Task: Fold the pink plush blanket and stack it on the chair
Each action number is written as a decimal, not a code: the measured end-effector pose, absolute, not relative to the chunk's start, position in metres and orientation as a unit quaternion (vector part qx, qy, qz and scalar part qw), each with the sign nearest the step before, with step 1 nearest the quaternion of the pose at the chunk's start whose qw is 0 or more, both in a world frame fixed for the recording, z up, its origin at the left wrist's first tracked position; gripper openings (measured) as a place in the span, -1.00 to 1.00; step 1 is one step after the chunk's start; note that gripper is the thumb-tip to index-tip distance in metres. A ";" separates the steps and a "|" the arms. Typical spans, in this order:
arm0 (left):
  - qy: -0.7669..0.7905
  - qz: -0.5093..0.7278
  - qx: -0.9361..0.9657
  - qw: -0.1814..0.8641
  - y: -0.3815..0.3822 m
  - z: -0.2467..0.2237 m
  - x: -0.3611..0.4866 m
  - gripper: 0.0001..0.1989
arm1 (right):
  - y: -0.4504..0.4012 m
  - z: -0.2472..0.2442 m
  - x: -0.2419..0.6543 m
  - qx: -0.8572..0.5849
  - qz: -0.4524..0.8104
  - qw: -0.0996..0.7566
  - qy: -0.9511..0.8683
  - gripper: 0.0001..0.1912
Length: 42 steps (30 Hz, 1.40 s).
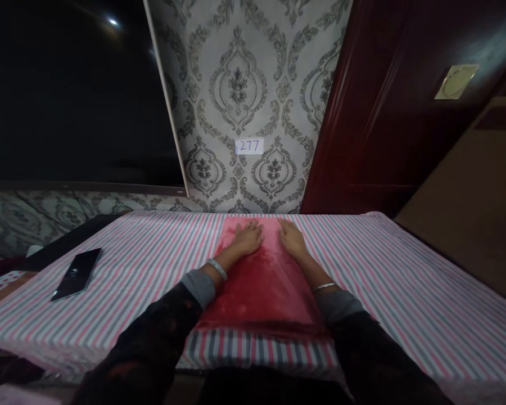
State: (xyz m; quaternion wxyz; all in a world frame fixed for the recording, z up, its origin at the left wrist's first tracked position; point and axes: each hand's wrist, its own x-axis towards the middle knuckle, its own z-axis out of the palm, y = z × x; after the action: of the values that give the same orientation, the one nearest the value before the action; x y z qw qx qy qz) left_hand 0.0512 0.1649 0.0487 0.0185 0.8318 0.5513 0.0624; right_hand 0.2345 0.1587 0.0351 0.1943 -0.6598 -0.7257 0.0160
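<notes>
A red, velvety-looking cloth (253, 292) lies spread flat on the striped tablecloth (152, 275), its far part lighter pink and its near edge by the table's front. My left hand (248, 237) rests palm down on the far left part of this cloth, fingers stretched out. On the far right edge lies my right hand (292, 237), also flat, its fingers pointing away from me. Neither hand grips anything. Both wrists wear bracelets, and grey cuffs show below them.
A dark phone or tablet (78, 274) lies on the table's left side. Behind stand a large black screen (76, 101), patterned wallpaper with a "277" label (249, 146), and a dark red door (371, 112). A brown panel (476, 197) leans at the right.
</notes>
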 end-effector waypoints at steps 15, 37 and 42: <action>0.616 0.071 0.785 -0.002 0.202 0.008 0.038 -0.33 | 0.156 -0.010 0.218 -0.676 -0.014 0.146 -0.722 -0.44; 0.625 0.066 0.777 0.040 0.231 0.005 0.015 -0.36 | 0.214 -0.016 0.244 -0.670 0.043 0.129 -0.730 -0.41; 0.613 0.066 0.784 0.064 0.234 0.005 0.009 -0.39 | 0.216 -0.015 0.244 -0.668 0.055 0.126 -0.732 -0.41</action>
State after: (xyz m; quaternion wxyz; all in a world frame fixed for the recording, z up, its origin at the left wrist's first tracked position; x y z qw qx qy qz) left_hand 0.0092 0.2340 0.0053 0.0637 0.7844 0.6134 0.0660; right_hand 0.2443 0.2162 -0.0155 0.1258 -0.6678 -0.7316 0.0547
